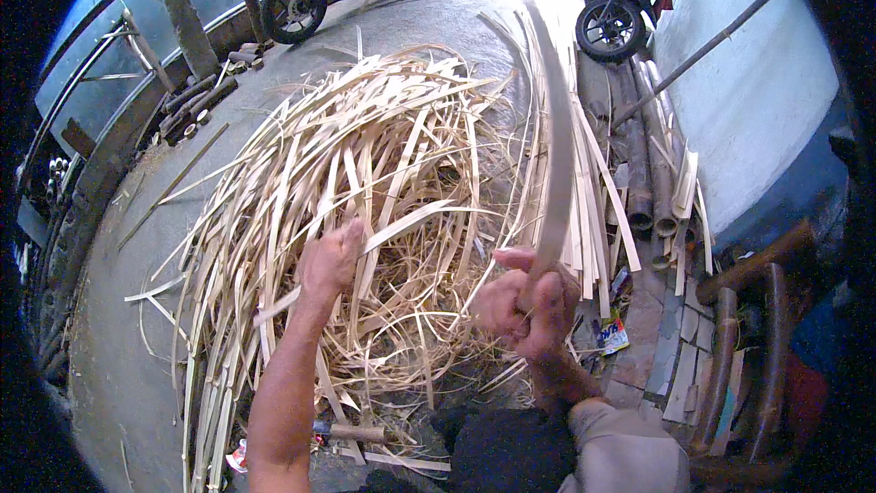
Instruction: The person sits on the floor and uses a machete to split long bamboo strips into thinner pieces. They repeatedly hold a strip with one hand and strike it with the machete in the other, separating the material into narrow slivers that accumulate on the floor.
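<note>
My right hand point(529, 306) is closed round the lower end of a long, wide bamboo strip point(558, 137). This strip stands up from the fist, bends away toward the far end and is blurred along its length. To its left, my left hand point(333, 256) makes a fist over the heap. A pale, narrow bamboo strip point(406, 224) shows on both sides of that fist, and its middle is hidden by the hand. Beneath both hands spreads a big tangled pile of thin bamboo strips point(319, 155), with curly shavings on its near right side.
Straight bamboo slats point(589, 210) lie in a bundle at the right. Beyond them are whole bamboo poles point(639, 173) along the wall point(739, 100). Cut bamboo pieces point(196, 105) are stacked at the left. One motorcycle point(297, 5) stands far left, another point(613, 23) far right.
</note>
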Available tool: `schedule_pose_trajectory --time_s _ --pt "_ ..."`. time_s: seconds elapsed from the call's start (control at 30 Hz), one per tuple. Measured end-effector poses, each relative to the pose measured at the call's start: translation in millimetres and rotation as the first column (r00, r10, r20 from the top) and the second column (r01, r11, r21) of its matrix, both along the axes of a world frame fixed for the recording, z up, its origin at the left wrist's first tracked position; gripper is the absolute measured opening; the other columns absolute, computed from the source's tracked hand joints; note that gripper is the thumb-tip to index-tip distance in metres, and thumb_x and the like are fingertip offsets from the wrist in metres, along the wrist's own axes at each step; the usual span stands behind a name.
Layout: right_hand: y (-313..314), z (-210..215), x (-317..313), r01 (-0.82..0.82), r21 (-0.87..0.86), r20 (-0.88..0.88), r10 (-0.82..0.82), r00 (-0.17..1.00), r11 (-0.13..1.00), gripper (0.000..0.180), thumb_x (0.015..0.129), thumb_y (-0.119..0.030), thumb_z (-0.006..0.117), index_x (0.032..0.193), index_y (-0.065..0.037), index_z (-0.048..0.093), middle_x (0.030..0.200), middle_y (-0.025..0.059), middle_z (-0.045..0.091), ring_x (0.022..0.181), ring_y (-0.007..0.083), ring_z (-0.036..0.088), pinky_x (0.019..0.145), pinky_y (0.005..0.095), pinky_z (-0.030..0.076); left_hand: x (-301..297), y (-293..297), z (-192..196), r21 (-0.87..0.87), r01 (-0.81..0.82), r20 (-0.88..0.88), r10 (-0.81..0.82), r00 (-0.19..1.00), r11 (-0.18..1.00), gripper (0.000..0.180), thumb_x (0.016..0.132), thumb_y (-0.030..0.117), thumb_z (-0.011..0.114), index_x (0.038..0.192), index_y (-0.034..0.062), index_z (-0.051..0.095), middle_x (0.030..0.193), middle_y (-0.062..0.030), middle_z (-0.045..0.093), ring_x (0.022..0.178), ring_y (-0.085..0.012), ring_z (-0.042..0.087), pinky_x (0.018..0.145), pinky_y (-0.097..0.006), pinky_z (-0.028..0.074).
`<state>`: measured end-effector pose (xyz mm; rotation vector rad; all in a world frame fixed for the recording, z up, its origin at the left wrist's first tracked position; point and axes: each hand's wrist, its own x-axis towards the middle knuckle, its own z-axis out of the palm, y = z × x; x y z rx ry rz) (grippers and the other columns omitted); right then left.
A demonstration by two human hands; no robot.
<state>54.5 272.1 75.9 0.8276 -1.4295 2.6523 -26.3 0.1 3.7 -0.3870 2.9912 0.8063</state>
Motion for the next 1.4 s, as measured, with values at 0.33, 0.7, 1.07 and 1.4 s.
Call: schedule_pose_trajectory --time_s 0.33,0.7,1.07,1.4 --pt "48.2 -101.4 -47.2 0.201 0.011 0.627 -0.163 0.762 0.980 0.031 0.103 -0.035 0.049 0.116 -0.008 0.057 0.053 -0.0040 0.037 0.042 0.0098 0.038 0.036 0.0268 0.033 47.1 -163.0 -118.8 0.062 -0.218 0.147 0.208 0.967 0.974 0.080 0.093 0.072 0.034 0.094 0.0011 0.071 0.093 -0.0247 0.069 0.092 -0.0418 0.065 0.085 -0.048 0.047" --pt "110.7 -131.7 -39.8 0.470 0.287 0.579 -0.542 0.609 0.835 0.024 0.100 -0.033 0.054 0.105 -0.009 0.057 0.054 -0.0041 0.036 0.042 0.0096 0.036 0.037 0.0273 0.031 92.0 -175.3 -108.9 0.038 -0.186 0.109 0.181 0.977 0.982 0.063 0.096 0.056 0.047 0.076 -0.0009 0.065 0.069 -0.0202 0.062 0.069 -0.0364 0.062 0.068 -0.046 0.046" --pt "179.1 -135.3 -45.0 0.459 0.512 0.491 -0.686 0.537 0.726 0.027 0.095 -0.033 0.059 0.105 -0.008 0.057 0.056 -0.0038 0.042 0.040 0.0065 0.036 0.033 0.0256 0.031 92.4 -180.8 -123.2 0.005 -0.113 0.031 0.113 0.993 0.994 0.061 0.096 0.052 0.049 0.077 -0.0038 0.065 0.069 -0.0247 0.063 0.070 -0.0394 0.065 0.069 -0.050 0.047" --pt "237.2 -167.2 -48.6 0.533 0.786 0.025 -0.876 0.481 0.314 0.033 0.098 -0.031 0.056 0.077 -0.006 0.057 0.052 -0.0012 0.045 0.035 0.0097 0.043 0.032 0.0285 0.033 93.3 -185.9 -127.6 -0.009 -0.130 0.100 0.130 0.986 0.992 0.051 0.096 0.045 0.053 0.086 -0.0030 0.066 0.078 -0.0256 0.064 0.075 -0.0392 0.064 0.070 -0.048 0.047"
